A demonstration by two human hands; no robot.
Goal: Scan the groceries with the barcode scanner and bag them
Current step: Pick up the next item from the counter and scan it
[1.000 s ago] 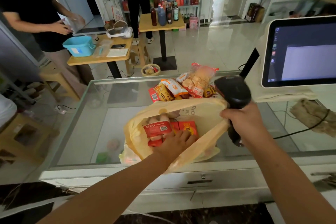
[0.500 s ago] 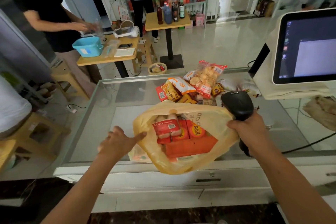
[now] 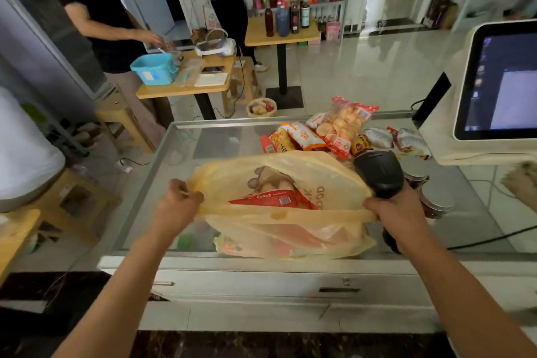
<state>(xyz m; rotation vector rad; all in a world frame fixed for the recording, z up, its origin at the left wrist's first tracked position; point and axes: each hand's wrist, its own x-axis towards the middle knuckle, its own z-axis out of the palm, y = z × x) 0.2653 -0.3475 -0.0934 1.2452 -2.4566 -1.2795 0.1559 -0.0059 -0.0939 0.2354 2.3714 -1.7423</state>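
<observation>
We're stretching the bag open on the table: left hand grip pinching its left rim, right hand grip curling round its right rim plus the scanner. We're risking that doubled-up grip slipping or the plastic tearing, spilling onto packets just behind the bag.

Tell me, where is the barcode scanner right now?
Right of centre in the head view, the barcode scanner is gripped in the right hand with an edge of the yellow bag, beside the snack packets on the glass counter.
</observation>
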